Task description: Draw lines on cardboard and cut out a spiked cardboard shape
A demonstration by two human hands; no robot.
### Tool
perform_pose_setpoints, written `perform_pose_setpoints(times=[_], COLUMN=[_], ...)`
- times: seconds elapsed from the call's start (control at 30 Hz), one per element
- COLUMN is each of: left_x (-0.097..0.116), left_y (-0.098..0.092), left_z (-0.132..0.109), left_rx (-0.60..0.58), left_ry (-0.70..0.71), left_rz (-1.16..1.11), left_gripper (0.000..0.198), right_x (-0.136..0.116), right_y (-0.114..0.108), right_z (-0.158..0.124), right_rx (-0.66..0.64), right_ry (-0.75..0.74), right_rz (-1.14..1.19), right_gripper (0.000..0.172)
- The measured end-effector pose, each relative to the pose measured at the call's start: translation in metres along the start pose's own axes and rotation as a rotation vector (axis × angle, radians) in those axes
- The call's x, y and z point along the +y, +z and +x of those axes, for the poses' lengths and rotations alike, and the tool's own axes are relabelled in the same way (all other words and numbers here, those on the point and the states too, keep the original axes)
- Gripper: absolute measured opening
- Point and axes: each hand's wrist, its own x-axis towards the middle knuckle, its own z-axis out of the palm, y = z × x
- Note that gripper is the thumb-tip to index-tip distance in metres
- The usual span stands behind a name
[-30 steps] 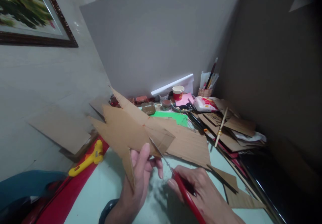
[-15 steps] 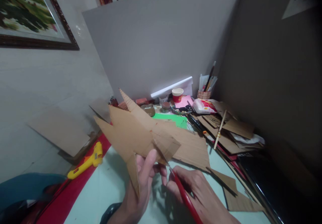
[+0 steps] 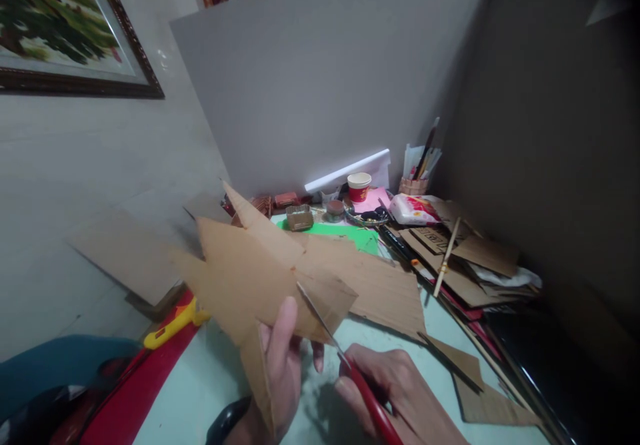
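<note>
My left hand [image 3: 283, 365] grips a spiky, star-like piece of brown cardboard [image 3: 240, 271] from below, thumb on its face and fingers behind. Folds run along its points, and one flap bends down beside my wrist. In my right hand [image 3: 390, 391] is a pair of red-handled scissors [image 3: 367, 391], closed in my fingers. The scissors' metal blade lies slantwise across the cardboard's right-hand point, its tip near the middle of the piece. Whether the second blade is behind the cardboard I cannot tell.
A large cardboard sheet [image 3: 385, 291] lies behind the star, over green paper [image 3: 367, 239]. Cardboard scraps [image 3: 495, 398] are at right, beside a shiny black object [image 3: 540, 365]. A yellow glue gun [image 3: 173, 328] rests at left. A paper cup [image 3: 359, 188] and a brush holder [image 3: 413, 185] stand behind.
The cardboard piece has shifted left and slightly down with my left hand. More of the scissors' blade shows over its face. The whole view has swung a little.
</note>
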Motion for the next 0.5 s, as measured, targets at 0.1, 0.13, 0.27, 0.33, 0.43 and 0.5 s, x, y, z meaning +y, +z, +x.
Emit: perform_pose_setpoints(times=[0.1,0.13,0.27,0.33,0.43,0.5], left_x=[0.0005,0.0003,-0.0014,-0.0027,-0.0041,-0.0047], left_y=[0.0017,0.0018,-0.0001,-0.0015,-0.0024,-0.0025], left_z=[0.0002,0.0000,-0.0022,-0.0033,-0.0043,-0.0047], left_rx=[0.028,0.036,0.040,0.042,0.055,0.056], left_ry=[0.006,-0.011,-0.078,-0.100,-0.133,-0.145], left_rz=[0.010,0.008,0.008,-0.001,-0.037,-0.042], left_gripper=[0.040,0.041,0.043,0.043,0.041,0.041], right_x=[-0.0024,-0.0036,-0.0086,-0.0097,-0.0087,-0.0062], right_y=[0.0004,0.0003,-0.0008,-0.0012,-0.0008,0.0003], right_z=[0.0000,0.0002,0.0011,0.0017,0.0020,0.0013], right_rx=[0.009,0.016,0.027,0.036,0.031,0.036], right_ry=[0.014,0.014,0.030,0.035,0.025,0.025], right_rz=[0.000,-0.007,-0.007,-0.002,0.035,0.059], right_gripper=[0.035,0.033,0.027,0.026,0.025,0.026])
